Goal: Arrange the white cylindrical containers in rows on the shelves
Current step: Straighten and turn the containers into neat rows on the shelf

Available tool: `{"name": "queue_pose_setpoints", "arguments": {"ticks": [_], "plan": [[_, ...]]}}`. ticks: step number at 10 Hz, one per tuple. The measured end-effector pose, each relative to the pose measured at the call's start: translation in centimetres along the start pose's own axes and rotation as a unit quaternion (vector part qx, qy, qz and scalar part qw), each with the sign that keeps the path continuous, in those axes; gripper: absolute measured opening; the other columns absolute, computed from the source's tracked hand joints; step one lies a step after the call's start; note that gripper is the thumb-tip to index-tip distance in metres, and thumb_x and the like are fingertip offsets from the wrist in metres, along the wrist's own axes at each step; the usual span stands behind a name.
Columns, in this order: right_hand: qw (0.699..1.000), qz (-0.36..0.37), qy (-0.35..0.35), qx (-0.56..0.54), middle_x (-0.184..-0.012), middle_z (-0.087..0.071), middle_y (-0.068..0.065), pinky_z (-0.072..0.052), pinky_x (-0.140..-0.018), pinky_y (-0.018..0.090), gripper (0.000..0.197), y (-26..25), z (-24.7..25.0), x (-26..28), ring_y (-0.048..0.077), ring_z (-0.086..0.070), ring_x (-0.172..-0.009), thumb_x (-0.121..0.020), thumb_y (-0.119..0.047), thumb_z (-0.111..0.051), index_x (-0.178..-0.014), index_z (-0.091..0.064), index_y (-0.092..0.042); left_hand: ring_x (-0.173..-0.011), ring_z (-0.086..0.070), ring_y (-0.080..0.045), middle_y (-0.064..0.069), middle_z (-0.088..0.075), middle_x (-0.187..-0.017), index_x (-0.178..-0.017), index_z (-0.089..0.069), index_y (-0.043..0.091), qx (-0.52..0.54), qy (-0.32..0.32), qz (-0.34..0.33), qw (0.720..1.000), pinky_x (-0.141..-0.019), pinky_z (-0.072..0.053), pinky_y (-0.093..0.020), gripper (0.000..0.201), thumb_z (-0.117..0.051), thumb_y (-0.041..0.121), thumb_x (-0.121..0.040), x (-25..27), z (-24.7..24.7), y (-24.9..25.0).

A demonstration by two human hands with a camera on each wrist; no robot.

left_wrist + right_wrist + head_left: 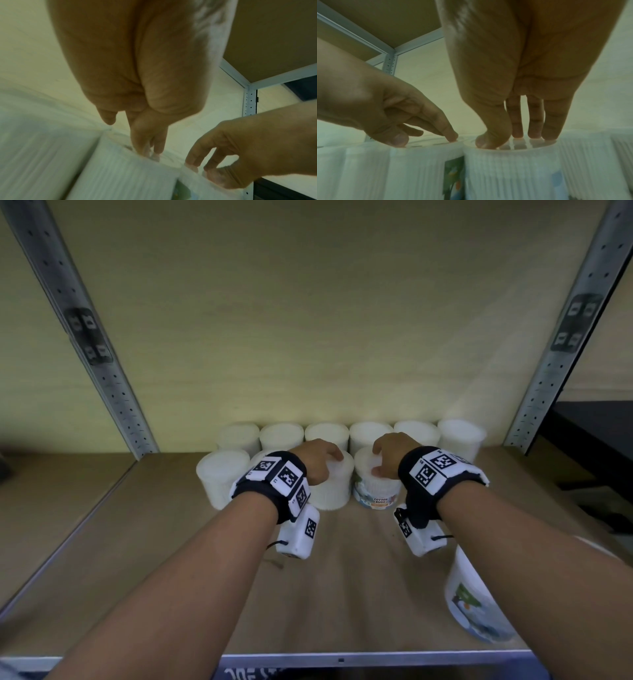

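Note:
Several white cylindrical containers [370, 435] stand in a row along the shelf's back. A second row starts in front of them. My left hand [322, 461] rests its fingertips [148, 148] on the lid of a plain white container [331, 492] in that front row. Beside it on the right stands a container with a "Cotton Buds" label [376, 494]. On its lid my right hand [386, 454] presses down with thumb and straight fingers [533, 129]. The two containers [423, 169] [513, 170] touch side by side.
Another white container [223, 478] stands at the front row's left end, and one more is half hidden behind my left wrist. A labelled container [476, 601] leans at the shelf's front right. Grey perforated uprights [102, 371] [567, 350] frame the brown shelf board [164, 546].

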State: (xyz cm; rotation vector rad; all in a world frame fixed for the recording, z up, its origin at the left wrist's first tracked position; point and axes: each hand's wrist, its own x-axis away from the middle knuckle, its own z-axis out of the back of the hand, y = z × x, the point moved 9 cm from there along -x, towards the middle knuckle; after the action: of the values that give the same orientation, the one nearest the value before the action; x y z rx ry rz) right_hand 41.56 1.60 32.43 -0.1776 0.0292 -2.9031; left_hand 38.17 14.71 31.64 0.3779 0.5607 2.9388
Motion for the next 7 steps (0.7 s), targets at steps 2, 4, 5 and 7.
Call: {"name": "queue_pose_setpoints", "arguments": {"ticks": [2, 4, 5, 7], "plan": [[1.000, 0.001, 0.000, -0.002, -0.133, -0.056, 0.012, -0.046, -0.103, 0.033, 0.053, -0.1, 0.0, -0.2, 0.027, -0.054, -0.122, -0.089, -0.034, -0.063, -0.132, -0.051, -0.005, -0.132, -0.038, -0.027, -0.009, -0.040, -0.141, -0.134, -0.047, 0.015, -0.020, 0.113, 0.016, 0.993, -0.108, -0.037, -0.041, 0.043, -0.053, 0.026, -0.093, -0.4, 1.2, 0.2], [1.000, -0.001, -0.003, 0.000, -0.132, -0.057, 0.012, -0.046, -0.102, 0.033, 0.054, 0.1, -0.1, -0.4, 0.027, -0.056, -0.121, -0.088, -0.035, -0.064, -0.132, -0.052, -0.005, -0.130, -0.039, -0.028, -0.011, -0.042, -0.138, -0.133, -0.048, 0.010, -0.092, 0.125, 0.051, 0.987, -0.103, -0.040, -0.042, 0.054, -0.053, 0.044, -0.091, -0.9, 0.0, 0.0], [1.000, -0.002, -0.006, 0.000, -0.133, -0.057, 0.011, -0.046, -0.102, 0.033, 0.054, 0.1, -0.2, -0.5, 0.026, -0.055, -0.121, -0.088, -0.036, -0.063, -0.132, -0.052, -0.005, -0.131, -0.038, -0.029, -0.010, -0.041, -0.139, -0.135, -0.047, 0.011, -0.090, 0.113, 0.046, 0.988, -0.105, -0.039, -0.043, 0.053, -0.053, 0.040, -0.092, -1.1, -0.1, 0.0], [1.000, 0.003, -0.006, -0.001, -0.132, -0.057, 0.011, -0.046, -0.101, 0.033, 0.053, 0.1, -0.1, -0.6, 0.027, -0.054, -0.121, -0.088, -0.035, -0.063, -0.131, -0.053, -0.005, -0.133, -0.041, -0.025, -0.006, -0.039, -0.146, -0.140, -0.043, 0.016, -0.036, 0.065, 0.016, 0.997, -0.109, -0.038, -0.037, 0.049, -0.055, 0.014, -0.092, -1.1, -0.3, 0.2]]}}
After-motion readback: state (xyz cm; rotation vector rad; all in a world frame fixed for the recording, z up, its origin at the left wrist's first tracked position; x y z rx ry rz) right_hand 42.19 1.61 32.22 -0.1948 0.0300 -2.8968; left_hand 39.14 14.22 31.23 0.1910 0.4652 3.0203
